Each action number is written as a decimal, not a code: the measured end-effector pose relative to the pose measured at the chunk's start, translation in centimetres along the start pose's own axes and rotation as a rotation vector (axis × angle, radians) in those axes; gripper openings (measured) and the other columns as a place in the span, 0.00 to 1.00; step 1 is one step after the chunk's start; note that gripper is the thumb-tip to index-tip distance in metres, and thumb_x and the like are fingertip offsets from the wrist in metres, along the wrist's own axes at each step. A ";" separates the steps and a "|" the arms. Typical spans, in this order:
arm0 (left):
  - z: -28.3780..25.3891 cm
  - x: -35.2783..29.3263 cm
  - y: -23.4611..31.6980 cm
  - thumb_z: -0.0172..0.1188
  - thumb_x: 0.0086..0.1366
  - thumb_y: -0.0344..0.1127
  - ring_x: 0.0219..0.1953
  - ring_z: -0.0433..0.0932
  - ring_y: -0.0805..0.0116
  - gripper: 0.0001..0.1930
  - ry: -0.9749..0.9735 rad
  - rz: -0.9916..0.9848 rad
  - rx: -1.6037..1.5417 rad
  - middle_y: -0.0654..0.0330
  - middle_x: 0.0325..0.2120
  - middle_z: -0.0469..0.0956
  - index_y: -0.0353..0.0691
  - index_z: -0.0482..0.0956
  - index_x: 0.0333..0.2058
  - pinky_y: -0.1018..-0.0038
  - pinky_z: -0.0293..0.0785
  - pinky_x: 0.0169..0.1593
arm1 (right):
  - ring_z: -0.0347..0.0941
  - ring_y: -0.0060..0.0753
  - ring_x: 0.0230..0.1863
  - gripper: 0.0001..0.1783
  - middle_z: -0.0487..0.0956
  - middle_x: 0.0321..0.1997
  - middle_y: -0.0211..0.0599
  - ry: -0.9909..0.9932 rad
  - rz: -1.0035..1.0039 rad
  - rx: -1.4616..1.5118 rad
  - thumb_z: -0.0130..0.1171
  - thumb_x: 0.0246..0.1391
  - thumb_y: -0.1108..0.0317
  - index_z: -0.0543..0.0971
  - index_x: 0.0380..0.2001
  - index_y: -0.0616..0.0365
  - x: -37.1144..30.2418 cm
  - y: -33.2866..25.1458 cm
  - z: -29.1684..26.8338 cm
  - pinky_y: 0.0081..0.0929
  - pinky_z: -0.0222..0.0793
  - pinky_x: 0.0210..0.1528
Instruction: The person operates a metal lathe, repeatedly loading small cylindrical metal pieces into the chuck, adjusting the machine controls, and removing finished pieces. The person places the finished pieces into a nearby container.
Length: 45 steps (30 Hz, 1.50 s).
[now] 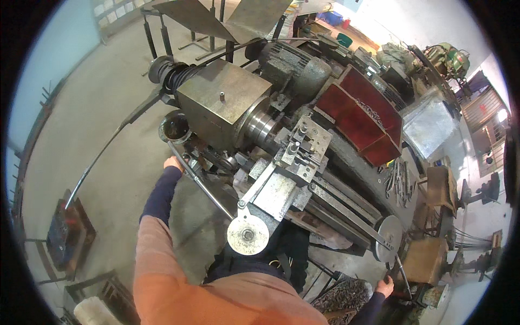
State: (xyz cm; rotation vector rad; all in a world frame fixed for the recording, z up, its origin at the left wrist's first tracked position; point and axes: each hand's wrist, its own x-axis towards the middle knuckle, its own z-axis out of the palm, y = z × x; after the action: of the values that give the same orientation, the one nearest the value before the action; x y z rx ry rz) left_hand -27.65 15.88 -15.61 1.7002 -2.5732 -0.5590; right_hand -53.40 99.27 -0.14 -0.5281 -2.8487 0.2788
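A metal lathe stands before me, with a square block head [225, 89], a shiny round spindle [261, 129] and a bolted tool post [303, 146]. My left hand [174, 162] is beside the upper end of a long metal lever [203, 187], its fingers curled and partly hidden. That lever runs down to a round dial [247, 234] at the front of the slide. My right hand [385, 286] is at the lower right, closed, below a larger disc wheel [388, 238] and beside its rod handle [403, 275]. What either hand grips is hidden.
A red metal box [360, 116] with small parts lies behind the slide, near several wrenches [400, 181]. An electric motor [292, 65] sits behind the head. A long rod [105, 151] sticks out to the left. A heap of metal chips [346, 298] lies at the lower right.
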 end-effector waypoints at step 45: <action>-18.2 -19.1 -9.9 0.49 0.57 0.56 0.27 0.73 0.43 0.24 0.465 -0.107 0.111 0.46 0.20 0.74 0.36 0.71 0.22 0.53 0.66 0.30 | 0.73 0.47 0.25 0.16 0.75 0.20 0.48 -0.302 -1.601 0.239 0.54 0.28 0.56 0.79 0.18 0.56 -14.0 -55.6 -8.9 0.40 0.68 0.30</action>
State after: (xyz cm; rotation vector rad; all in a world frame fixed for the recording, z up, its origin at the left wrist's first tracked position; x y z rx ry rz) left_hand -7.31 24.20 2.05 1.7527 -2.2274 -0.0098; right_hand -56.61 44.39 18.33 1.8314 -2.4440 0.3391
